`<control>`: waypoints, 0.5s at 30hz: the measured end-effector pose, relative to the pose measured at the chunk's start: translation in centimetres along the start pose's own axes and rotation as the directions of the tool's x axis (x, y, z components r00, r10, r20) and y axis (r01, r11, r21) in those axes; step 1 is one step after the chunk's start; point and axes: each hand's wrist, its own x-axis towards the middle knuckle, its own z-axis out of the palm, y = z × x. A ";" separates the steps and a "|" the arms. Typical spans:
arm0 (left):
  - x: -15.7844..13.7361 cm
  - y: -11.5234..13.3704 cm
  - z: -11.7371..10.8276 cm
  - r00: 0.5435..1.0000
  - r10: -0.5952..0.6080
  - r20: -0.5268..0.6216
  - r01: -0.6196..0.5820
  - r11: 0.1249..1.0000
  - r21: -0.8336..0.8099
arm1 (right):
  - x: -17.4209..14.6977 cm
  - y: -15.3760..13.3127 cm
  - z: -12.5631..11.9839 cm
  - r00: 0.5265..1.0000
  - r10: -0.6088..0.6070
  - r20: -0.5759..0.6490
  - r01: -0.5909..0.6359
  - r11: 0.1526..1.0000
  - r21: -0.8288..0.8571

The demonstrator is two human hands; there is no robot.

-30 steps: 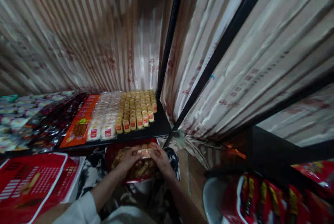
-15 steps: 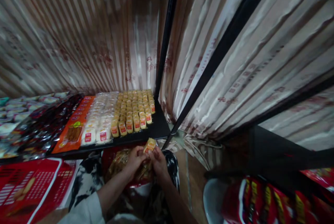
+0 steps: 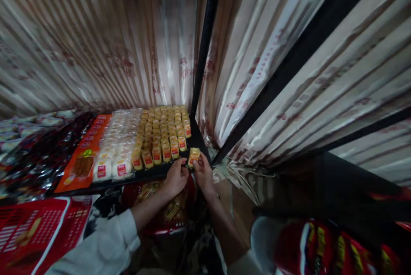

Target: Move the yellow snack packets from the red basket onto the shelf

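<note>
The yellow packet (image 3: 194, 155), a small clear-wrapped piece with a reddish label facing up, is at the front edge of the black shelf (image 3: 199, 139), near its right corner; whether it touches the surface I cannot tell. The right hand (image 3: 203, 172), at its five o'clock, pinches it between thumb and fingers. The left hand (image 3: 176, 178), at eight o'clock, has loosely curled fingers just beside the packet; whether they hold anything is unclear.

At ten o'clock from the packet stand close rows of yellow pieces (image 3: 160, 136). White packets (image 3: 120, 149) and an orange packet (image 3: 82, 155) lie at nine. A red basket (image 3: 160, 231) holding wrapped pieces sits below at seven, and red packs (image 3: 339, 251) with yellow markings at four. A pleated curtain (image 3: 128, 44) hangs behind from ten to two.
</note>
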 end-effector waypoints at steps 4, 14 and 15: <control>1.5 1.7 1.0 1.000 0.012 0.019 -0.011 0.998 -0.061 | 3.5 1.1 0.8 0.997 -0.061 -0.040 0.057 0.993 -0.101; 4.8 3.7 1.9 0.998 -0.056 0.032 0.058 0.995 -0.076 | 10.4 1.7 2.4 0.996 -0.071 0.055 0.076 0.991 -0.108; 5.1 3.7 1.9 0.999 -0.046 0.027 0.048 0.996 -0.073 | 10.8 1.9 2.5 0.996 -0.069 0.056 0.075 0.991 -0.110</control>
